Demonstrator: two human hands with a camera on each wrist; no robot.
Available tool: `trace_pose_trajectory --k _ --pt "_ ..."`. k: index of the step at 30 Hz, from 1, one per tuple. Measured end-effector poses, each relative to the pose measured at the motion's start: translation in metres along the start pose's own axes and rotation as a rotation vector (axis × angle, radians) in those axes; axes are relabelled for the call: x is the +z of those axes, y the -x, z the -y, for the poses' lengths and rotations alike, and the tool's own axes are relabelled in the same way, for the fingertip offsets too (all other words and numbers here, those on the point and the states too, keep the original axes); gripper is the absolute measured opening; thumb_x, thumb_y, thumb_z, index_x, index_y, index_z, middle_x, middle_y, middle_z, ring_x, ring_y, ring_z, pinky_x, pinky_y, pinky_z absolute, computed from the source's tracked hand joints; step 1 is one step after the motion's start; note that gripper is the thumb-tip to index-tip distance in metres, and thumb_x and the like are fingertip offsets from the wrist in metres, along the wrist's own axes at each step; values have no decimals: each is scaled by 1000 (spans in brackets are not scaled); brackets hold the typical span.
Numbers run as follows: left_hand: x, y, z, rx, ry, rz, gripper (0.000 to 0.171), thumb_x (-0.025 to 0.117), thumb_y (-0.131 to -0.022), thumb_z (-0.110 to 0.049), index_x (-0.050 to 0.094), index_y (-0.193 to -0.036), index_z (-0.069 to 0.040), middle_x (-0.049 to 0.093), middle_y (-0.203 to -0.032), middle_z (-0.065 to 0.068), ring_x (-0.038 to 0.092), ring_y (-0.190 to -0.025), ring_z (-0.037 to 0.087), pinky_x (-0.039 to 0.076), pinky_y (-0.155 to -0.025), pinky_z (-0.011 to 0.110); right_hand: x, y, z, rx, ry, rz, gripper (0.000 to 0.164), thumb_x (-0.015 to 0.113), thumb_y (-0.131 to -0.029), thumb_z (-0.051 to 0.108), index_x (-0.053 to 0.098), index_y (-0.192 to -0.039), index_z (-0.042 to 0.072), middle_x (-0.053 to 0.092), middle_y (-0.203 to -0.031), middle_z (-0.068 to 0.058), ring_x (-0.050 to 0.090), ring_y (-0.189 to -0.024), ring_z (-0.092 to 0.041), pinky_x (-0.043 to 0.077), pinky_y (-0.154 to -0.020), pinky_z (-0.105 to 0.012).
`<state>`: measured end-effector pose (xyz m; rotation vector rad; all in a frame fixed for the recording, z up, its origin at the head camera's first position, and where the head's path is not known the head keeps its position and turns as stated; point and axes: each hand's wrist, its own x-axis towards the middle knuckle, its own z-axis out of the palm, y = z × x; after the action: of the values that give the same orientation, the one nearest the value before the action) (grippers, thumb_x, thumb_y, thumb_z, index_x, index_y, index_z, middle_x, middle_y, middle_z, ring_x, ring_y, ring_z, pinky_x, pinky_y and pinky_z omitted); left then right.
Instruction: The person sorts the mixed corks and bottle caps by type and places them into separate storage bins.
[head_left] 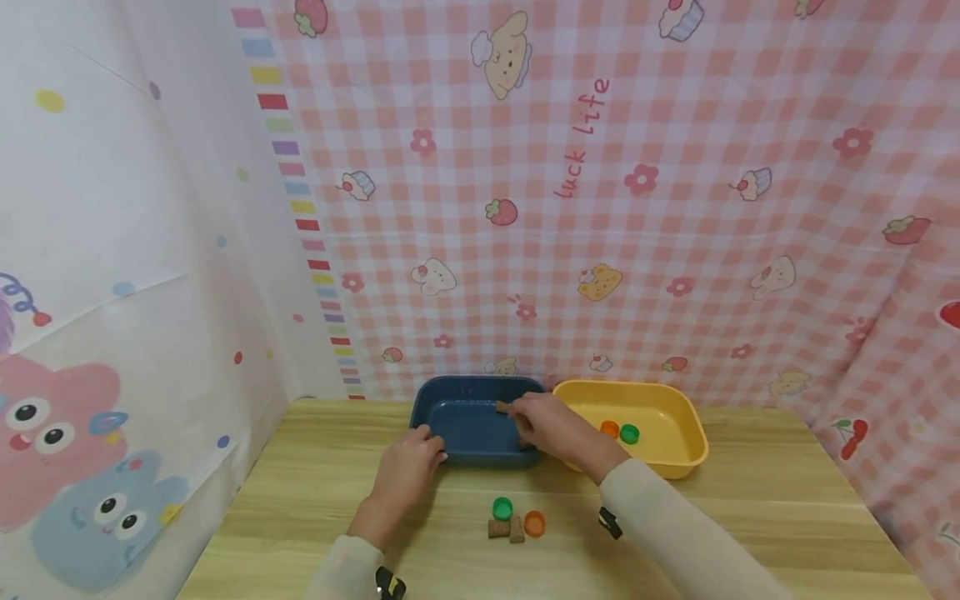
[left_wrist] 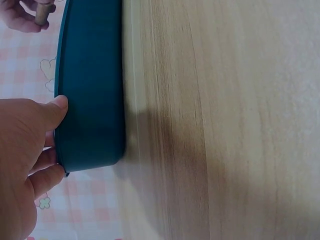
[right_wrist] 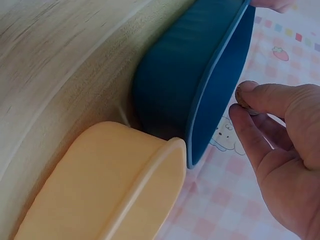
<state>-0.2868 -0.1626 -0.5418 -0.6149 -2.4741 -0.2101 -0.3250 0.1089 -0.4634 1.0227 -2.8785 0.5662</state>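
Note:
My left hand (head_left: 408, 458) grips the rim of a dark blue plastic tray (head_left: 468, 454) at its near left corner. In the left wrist view the thumb lies over the rim and the fingers are on the other side. Above the right part of this tray, my right hand (head_left: 543, 421) pinches a brown cork (right_wrist: 244, 96) between thumb and fingertips. The head view shows brown cork (head_left: 502, 407) at the fingertips and another brown piece (head_left: 522, 442) lower, by the tray's right end, partly covered by the hand.
Right beside the blue tray stands a yellow tray (head_left: 693, 437) holding an orange cap (head_left: 609, 429) and a green cap (head_left: 629, 434). Nearer on the wooden table (head_left: 337, 467) lie two corks (head_left: 498, 528), a green cap (head_left: 502, 508) and an orange cap (head_left: 535, 523). A checked cloth (head_left: 480, 250) hangs behind.

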Motion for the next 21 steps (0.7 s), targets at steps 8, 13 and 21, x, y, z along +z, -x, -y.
trace_pose_trajectory --k 8,13,21 --pt "-2 0 -1 -3 5 8 16 87 -83 -17 72 -80 -14 50 -71 0 54 -63 19 49 -55 32 4 -16 -1 39 -33 24 22 63 -99 0 73 -117 6 73 -117 -10 69 -106 -24 58 -89 -34" --pt "0 0 0 6 -1 -1 16 87 -83 -18 73 -80 -14 50 -72 0 55 -63 19 49 -54 32 5 -22 -5 70 -19 51 23 61 -98 -3 73 -116 5 73 -121 -11 68 -111 -29 57 -91 -38" --pt "3 1 1 -3 0 4 15 87 -84 -19 73 -80 -15 50 -72 -1 56 -63 19 49 -54 31 8 -32 -13 58 3 73 22 63 -99 -1 73 -119 1 75 -118 -13 69 -112 -30 56 -97 -40"
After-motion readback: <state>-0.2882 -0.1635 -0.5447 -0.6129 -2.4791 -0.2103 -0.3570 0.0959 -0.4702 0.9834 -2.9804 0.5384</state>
